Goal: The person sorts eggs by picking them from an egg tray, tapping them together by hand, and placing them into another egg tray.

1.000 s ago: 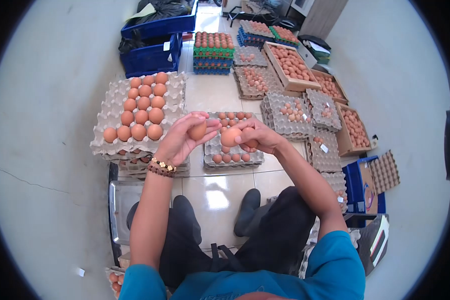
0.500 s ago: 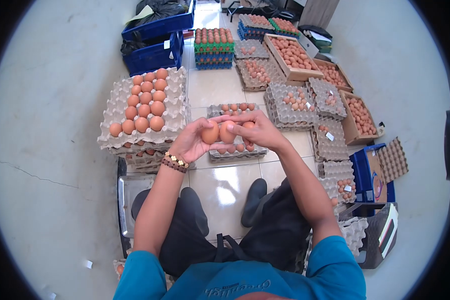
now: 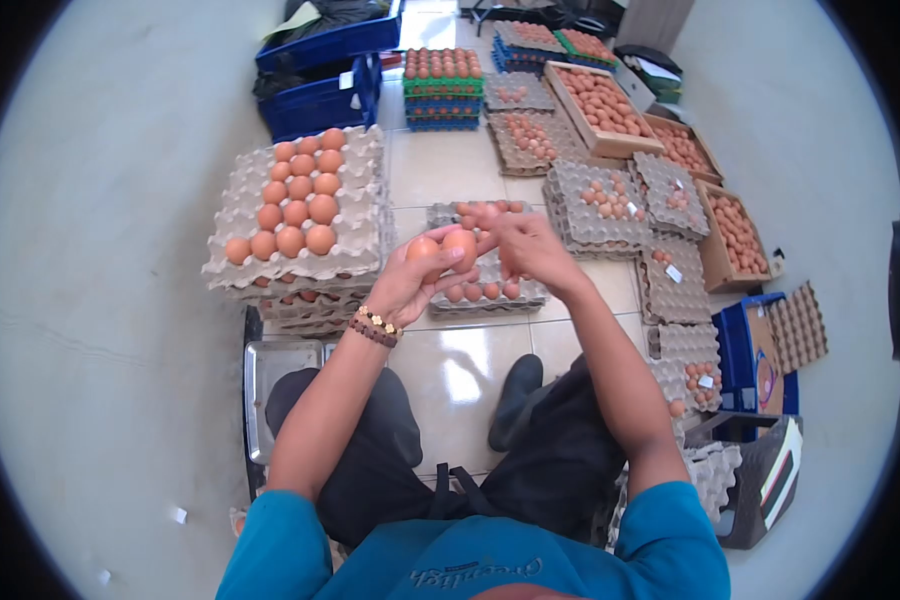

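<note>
The room is brightly lit; white glare is reflected by the floor tiles. The right hand is blurred, and curved distortion is seen toward the black corners.

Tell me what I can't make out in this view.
- Right hand's grip, head view: blurred fingers.
- Part of the centre tray, head view: behind the right hand and left hand.
- Writing on the white label, head view: too small.
- Upper blue bin's contents, head view: black bag, top edge.

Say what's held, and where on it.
Left hand holds two eggs around their lower sides. Right hand is blurred; can't tell whether it holds anything.
</note>
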The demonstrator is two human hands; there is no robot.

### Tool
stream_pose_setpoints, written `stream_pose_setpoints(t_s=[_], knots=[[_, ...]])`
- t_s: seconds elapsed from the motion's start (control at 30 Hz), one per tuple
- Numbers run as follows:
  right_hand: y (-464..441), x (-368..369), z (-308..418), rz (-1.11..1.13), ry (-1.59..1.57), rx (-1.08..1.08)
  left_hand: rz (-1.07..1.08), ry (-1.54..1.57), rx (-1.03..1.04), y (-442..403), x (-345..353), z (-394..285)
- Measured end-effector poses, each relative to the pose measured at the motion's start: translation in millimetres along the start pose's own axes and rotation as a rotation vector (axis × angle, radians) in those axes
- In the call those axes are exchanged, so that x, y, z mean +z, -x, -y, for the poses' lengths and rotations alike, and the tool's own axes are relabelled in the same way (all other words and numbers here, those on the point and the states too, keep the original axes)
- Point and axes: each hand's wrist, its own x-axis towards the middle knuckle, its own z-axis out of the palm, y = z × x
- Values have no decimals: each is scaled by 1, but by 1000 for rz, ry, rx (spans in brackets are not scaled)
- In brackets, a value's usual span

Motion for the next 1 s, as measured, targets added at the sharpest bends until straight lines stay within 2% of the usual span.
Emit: stream_pose_setpoints(t_s=[0.07,0.1,0.23,0.27,0.43,0.53,0.73,0.83,0.93,1.0], knots=[[-6,-9,-9,-101,29,-88,14,100,76,2,-10,-4],[-9,-15,-9,-108,32,-16,10,141,131,6,-16,-11],[-7,-23,-4,-196,61,-68,-115,101,424,43,-27,-66],[-6,-27,-5,-204,67,-81,-127,-25,505,51,-41,-82],[-11,-36,-11,-212,46,-107,-534,-413,657,91,-102,-161],[-14,-34,-13,-199,53,-111,-777,-819,545,94,-142,-182],[-10,-22,-2,-213,42,-133,-845,-1145,512,74,-200,-175],[-11,-25,-5,-192,65,-137,-927,-1460,497,73,-206,-169],[-14,-31,-12,-209,54,-141,-1001,-1501,423,77,-199,-167],[-16,-37,-17,-208,53,-135,-1123,-1535,494,79,-185,-173]])
